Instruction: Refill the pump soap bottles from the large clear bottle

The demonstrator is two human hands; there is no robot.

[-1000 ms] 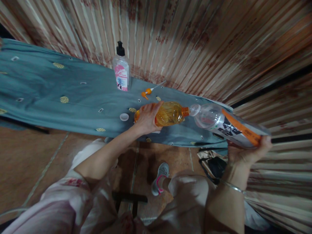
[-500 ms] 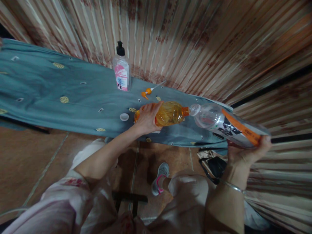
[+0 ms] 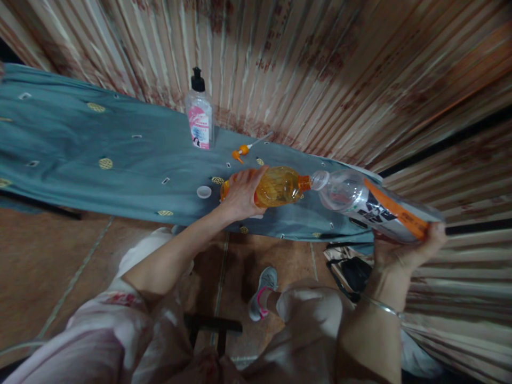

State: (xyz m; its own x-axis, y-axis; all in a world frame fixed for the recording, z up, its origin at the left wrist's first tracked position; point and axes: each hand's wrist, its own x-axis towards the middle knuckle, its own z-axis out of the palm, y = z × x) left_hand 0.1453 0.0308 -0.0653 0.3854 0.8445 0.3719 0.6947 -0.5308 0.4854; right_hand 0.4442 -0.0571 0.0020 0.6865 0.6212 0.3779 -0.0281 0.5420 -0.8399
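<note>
My left hand [image 3: 242, 194] is wrapped round an amber plastic bottle [image 3: 280, 186], its orange neck pointing right. In my right hand [image 3: 404, 248] lies a large clear plastic bottle [image 3: 344, 192] with an orange, black and grey label, its base raised at the right. The two mouths meet end to end, the clear one tilted down toward the amber one. An orange pump head [image 3: 240, 152] with a thin tube lies behind the amber bottle. A white cap [image 3: 204, 192] sits left of my left hand.
A clear bottle with a pink label and black top [image 3: 200, 120] stands at the back of the narrow table with a green cloth [image 3: 140, 160]. Pleated curtains [image 3: 256, 64] hang close behind and to the right. A dark bag [image 3: 354, 274] is below the table's right end.
</note>
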